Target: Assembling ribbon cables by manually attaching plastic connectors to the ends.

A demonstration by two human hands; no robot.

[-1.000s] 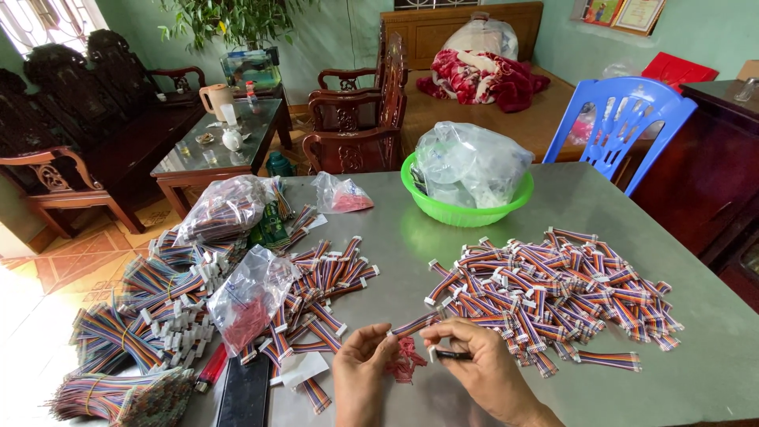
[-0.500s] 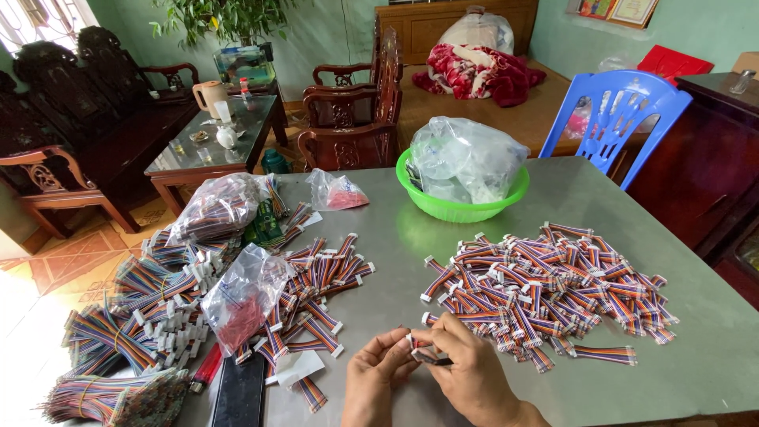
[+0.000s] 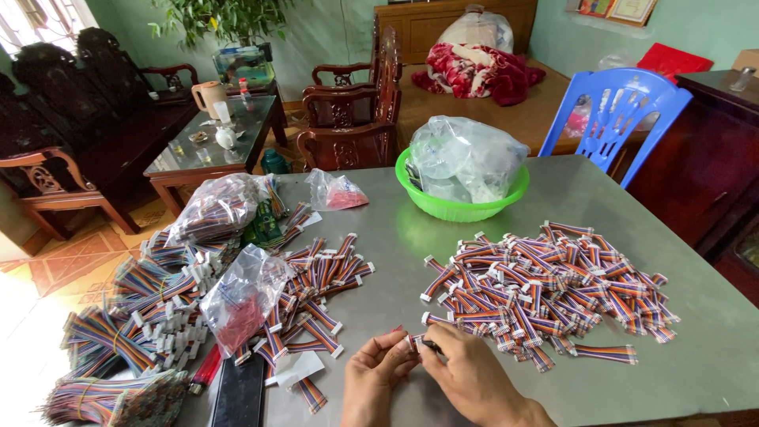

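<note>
My left hand (image 3: 378, 378) and my right hand (image 3: 472, 376) meet at the near edge of the grey table (image 3: 711, 356). Together they pinch a short rainbow ribbon cable (image 3: 407, 340) with a white end connector; most of it is hidden by the fingers. My right hand also grips a thin dark tool (image 3: 432, 345) against the connector. A large heap of the same cables (image 3: 545, 289) lies just right of my hands. A second heap (image 3: 316, 289) lies to the left.
A green bowl (image 3: 462, 207) holding clear bags stands at the table's far side. Clear bags of parts (image 3: 241, 296), bundled cables (image 3: 103, 332), a red lighter (image 3: 205, 370) and a dark phone (image 3: 237, 394) crowd the left. A blue chair (image 3: 613, 119) stands behind.
The cable stuck out sideways from between my hands a second ago; my fingers have since drawn together over it. The view has shifted slightly.
</note>
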